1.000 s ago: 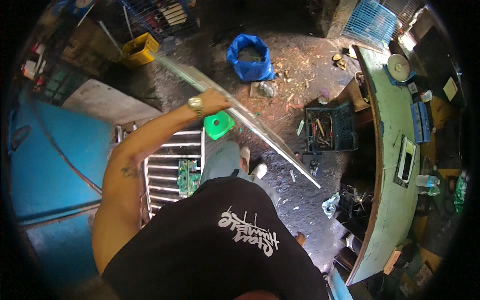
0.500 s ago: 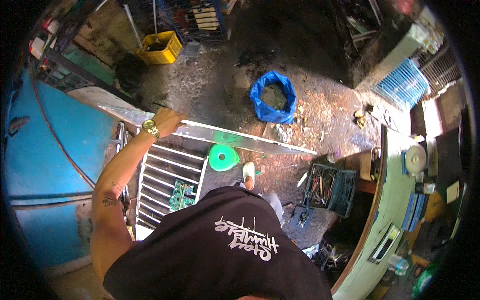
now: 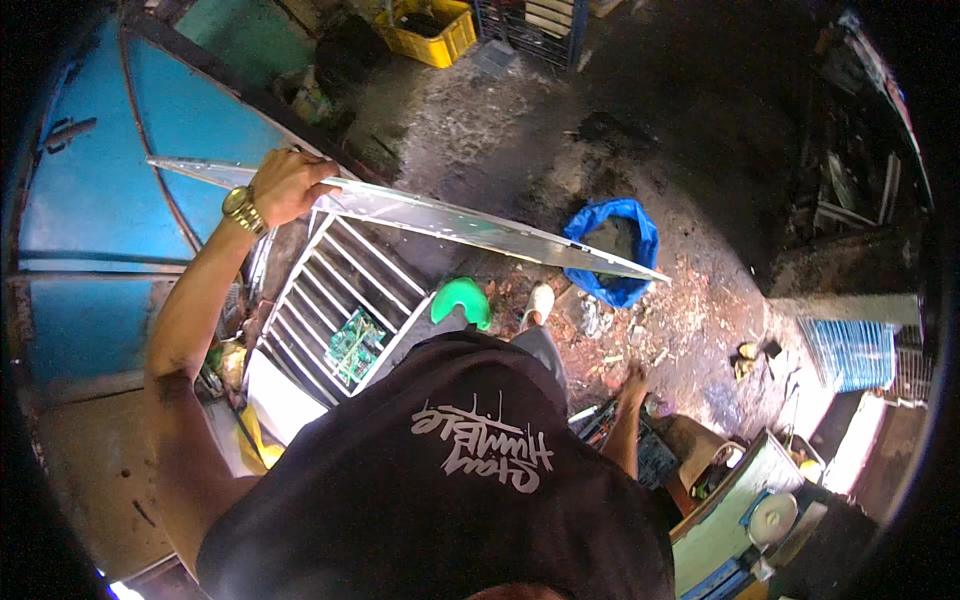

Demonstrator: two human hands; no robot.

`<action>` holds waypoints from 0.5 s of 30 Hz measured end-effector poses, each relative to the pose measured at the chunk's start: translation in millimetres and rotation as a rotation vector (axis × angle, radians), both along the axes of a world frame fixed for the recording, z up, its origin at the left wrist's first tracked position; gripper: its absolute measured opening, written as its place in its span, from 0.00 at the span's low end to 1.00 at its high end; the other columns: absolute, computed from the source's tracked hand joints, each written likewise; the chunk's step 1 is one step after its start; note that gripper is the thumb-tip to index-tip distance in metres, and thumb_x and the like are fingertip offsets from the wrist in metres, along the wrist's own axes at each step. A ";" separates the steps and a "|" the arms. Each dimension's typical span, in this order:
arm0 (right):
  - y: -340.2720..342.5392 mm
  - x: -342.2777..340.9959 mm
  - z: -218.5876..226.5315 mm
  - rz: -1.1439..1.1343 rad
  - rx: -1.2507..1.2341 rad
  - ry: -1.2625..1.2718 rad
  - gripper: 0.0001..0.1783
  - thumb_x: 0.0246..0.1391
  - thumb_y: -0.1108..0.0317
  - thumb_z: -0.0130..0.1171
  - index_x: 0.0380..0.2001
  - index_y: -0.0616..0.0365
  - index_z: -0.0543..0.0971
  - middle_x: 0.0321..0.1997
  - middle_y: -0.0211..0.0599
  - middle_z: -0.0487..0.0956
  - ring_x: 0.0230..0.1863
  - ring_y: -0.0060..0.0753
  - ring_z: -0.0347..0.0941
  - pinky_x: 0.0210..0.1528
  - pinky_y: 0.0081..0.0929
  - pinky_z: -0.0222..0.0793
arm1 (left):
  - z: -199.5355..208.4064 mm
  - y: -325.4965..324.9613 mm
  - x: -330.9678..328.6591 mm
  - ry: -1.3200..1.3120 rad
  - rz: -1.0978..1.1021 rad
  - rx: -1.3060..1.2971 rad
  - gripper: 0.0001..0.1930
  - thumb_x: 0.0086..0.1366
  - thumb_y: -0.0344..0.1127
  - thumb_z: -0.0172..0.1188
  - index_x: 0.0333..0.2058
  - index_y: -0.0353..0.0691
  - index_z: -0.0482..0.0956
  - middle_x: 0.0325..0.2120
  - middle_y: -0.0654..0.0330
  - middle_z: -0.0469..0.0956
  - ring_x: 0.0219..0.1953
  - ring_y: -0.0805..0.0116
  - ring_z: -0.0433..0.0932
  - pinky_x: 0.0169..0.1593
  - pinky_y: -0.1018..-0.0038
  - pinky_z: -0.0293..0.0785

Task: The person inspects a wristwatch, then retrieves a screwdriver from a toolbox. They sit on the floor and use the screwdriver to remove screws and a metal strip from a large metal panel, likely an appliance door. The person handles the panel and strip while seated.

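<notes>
My left hand point(image 3: 293, 186), with a gold wristwatch above it, grips the upper edge of a large, thin, pale metal panel point(image 3: 430, 217). The panel stands almost edge-on to me, running from the blue surface at the left to in front of the blue bag. My right hand point(image 3: 636, 377) hangs low at my right side, above the littered floor near a toolbox point(image 3: 645, 452). Its fingers are too small and blurred to make out. Below the panel lies a white slatted rack point(image 3: 300, 290) with green circuit boards point(image 3: 358, 345) on it.
A round green plastic piece point(image 3: 462, 298) lies by my pale shoe point(image 3: 539, 303). Past the panel stands an open blue bag point(image 3: 643, 238). A yellow crate point(image 3: 432, 40) sits farther back. At the lower right is a pale green bench point(image 3: 720, 510); a blue wire rack point(image 3: 850, 352) stands beyond.
My view has turned, so the surroundings sit differently. The panel, still in my left hand, now overlaps the blue bag. My right hand has come into view at the right.
</notes>
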State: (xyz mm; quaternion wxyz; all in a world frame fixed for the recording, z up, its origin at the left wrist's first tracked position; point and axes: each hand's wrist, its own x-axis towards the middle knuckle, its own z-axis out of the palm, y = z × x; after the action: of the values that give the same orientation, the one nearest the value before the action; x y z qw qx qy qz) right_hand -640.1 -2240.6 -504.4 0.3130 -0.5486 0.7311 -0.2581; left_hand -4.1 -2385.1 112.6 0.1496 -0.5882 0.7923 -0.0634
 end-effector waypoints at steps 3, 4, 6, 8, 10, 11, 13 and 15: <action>-183.3 17.0 94.6 -0.207 0.120 -0.783 0.34 0.63 0.46 0.60 0.66 0.55 0.70 0.31 0.23 0.75 0.23 0.11 0.60 0.21 0.17 0.53 | 35.8 -14.7 -9.8 0.048 0.046 -0.115 0.11 0.63 0.48 0.64 0.37 0.49 0.85 0.26 0.55 0.84 0.31 0.51 0.82 0.36 0.56 0.72; -234.6 23.0 130.8 -0.133 0.002 -0.986 0.36 0.63 0.45 0.60 0.67 0.53 0.68 0.27 0.22 0.73 0.22 0.13 0.60 0.20 0.16 0.53 | 48.7 -16.9 -10.8 0.081 0.070 -0.119 0.12 0.62 0.47 0.66 0.35 0.46 0.84 0.27 0.54 0.83 0.31 0.50 0.82 0.35 0.57 0.72; -320.3 27.5 198.2 0.015 -0.023 -1.036 0.24 0.66 0.42 0.55 0.54 0.46 0.77 0.22 0.17 0.68 0.19 0.11 0.57 0.20 0.15 0.51 | 67.4 -25.5 -6.8 0.169 0.099 -0.138 0.13 0.59 0.44 0.68 0.31 0.39 0.82 0.27 0.52 0.82 0.30 0.48 0.81 0.32 0.57 0.72; -382.0 26.4 244.6 0.119 -0.057 -1.100 0.23 0.66 0.44 0.57 0.50 0.52 0.78 0.30 0.19 0.75 0.20 0.13 0.59 0.21 0.16 0.53 | 72.8 -29.6 1.6 0.182 0.157 -0.182 0.12 0.59 0.43 0.68 0.33 0.40 0.84 0.27 0.51 0.82 0.30 0.47 0.81 0.32 0.58 0.73; -428.7 23.3 273.9 0.121 0.078 -1.238 0.21 0.65 0.49 0.61 0.49 0.54 0.78 0.34 0.20 0.77 0.22 0.13 0.61 0.23 0.14 0.54 | 66.6 -31.2 13.4 0.223 0.196 -0.232 0.12 0.59 0.42 0.68 0.35 0.40 0.84 0.27 0.50 0.82 0.31 0.46 0.81 0.33 0.58 0.73; -449.7 32.8 281.8 0.231 -0.011 -1.183 0.20 0.65 0.51 0.61 0.48 0.55 0.79 0.33 0.20 0.77 0.22 0.13 0.61 0.23 0.14 0.55 | 58.2 -29.6 19.5 0.285 0.174 -0.278 0.11 0.59 0.41 0.68 0.35 0.39 0.84 0.27 0.50 0.82 0.31 0.46 0.81 0.34 0.58 0.74; -477.7 47.3 297.6 0.265 -0.148 -0.995 0.19 0.64 0.53 0.63 0.48 0.56 0.79 0.33 0.20 0.77 0.23 0.13 0.62 0.25 0.14 0.56 | 33.6 -27.0 33.5 0.316 0.193 -0.291 0.12 0.59 0.40 0.68 0.36 0.38 0.84 0.30 0.49 0.83 0.33 0.47 0.82 0.37 0.58 0.76; -504.4 75.9 314.7 0.230 -0.296 -0.882 0.19 0.62 0.54 0.66 0.46 0.58 0.80 0.31 0.19 0.75 0.25 0.13 0.63 0.27 0.17 0.57 | -2.8 -23.2 48.5 0.359 0.332 -0.287 0.13 0.57 0.40 0.69 0.37 0.39 0.84 0.33 0.48 0.83 0.35 0.48 0.83 0.39 0.58 0.77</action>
State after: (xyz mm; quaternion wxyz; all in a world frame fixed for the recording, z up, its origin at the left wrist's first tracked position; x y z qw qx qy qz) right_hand -564.3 -2745.0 -189.6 0.5383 -0.5029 0.4184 -0.5314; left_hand 44.4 -2408.2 109.8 -0.0697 -0.7267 0.6820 -0.0441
